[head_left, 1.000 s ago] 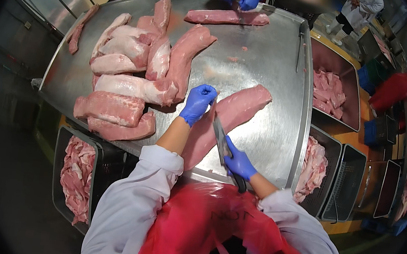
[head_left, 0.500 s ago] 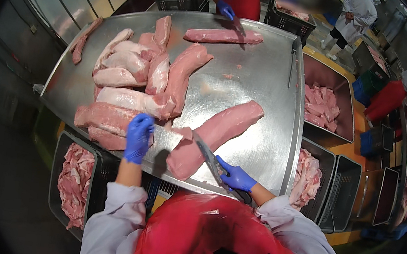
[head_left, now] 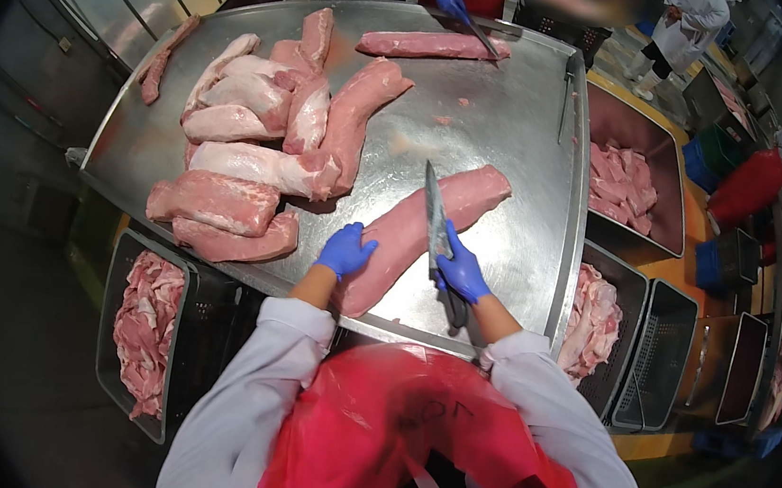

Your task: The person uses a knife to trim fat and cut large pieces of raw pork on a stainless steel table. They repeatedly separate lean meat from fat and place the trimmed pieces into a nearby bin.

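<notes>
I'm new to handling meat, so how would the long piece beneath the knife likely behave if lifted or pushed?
The long piece would probably sag if lifted by one end, since a similar piece to its left lies curved. Its thick, solid look suggests real heft. Its smooth surface on the metal table might let it slide when pushed.

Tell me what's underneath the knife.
The knife in the right hand crosses over a long piece of meat, which shows on both sides, and over the metal table. The strip directly beneath it is covered.
</notes>
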Demonstrator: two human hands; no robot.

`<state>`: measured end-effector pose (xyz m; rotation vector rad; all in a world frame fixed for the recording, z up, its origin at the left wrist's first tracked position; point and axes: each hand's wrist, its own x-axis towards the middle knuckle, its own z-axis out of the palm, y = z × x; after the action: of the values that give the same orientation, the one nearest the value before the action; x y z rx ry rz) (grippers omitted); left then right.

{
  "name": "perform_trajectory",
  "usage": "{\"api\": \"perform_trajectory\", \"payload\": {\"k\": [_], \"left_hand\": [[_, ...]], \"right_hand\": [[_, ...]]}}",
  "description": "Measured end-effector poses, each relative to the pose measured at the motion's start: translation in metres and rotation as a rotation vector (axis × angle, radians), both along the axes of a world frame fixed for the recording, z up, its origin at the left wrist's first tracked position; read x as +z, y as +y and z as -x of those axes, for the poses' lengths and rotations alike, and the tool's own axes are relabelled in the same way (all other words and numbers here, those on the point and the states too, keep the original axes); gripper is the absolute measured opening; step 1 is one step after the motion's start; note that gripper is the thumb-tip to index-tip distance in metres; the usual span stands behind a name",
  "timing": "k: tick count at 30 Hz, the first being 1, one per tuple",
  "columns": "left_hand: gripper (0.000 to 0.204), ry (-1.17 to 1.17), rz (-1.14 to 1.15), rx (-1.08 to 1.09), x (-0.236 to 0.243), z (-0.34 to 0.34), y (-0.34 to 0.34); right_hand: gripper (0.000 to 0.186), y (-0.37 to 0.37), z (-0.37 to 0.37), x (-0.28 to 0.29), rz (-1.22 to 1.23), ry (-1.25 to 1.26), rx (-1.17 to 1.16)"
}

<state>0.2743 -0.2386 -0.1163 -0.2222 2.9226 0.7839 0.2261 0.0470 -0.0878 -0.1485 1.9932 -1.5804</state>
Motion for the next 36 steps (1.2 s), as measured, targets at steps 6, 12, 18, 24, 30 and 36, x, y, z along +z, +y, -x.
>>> {"api": "perform_trajectory", "payload": {"k": [6,12,18,24,30,36], "left_hand": [[0.023,-0.096,0.264,-0.22,0.05,-0.001,-0.038],[0.014,-0.028,0.475,-0.318,0.096,0.01,-0.021],[0.022,0.376,0.473,-0.066,0.153,-0.032,-0.091],[0.023,0.499,0.513,0.493,0.291,-0.182,-0.189],[0.037,-0.195,0.827,0.784,0.195,-0.38,-0.334],[0.046,0.37,0.415,0.544,0.181,-0.209,-0.251]], "right_hand": [[0.076,-0.05,-0.001,-0.005,0.03,-0.021,-0.001],[0.074,-0.075,-0.021,0.016,-0.042,0.001,0.239],[0.073,-0.009,-0.07,0.074,-0.27,0.001,0.718],[0.077,0.061,-0.062,0.059,-0.139,-0.137,0.373],[0.079,0.079,-0.038,0.04,-0.148,-0.072,0.139],[0.074,0.018,0.087,0.026,-0.182,0.112,-0.141]]}}
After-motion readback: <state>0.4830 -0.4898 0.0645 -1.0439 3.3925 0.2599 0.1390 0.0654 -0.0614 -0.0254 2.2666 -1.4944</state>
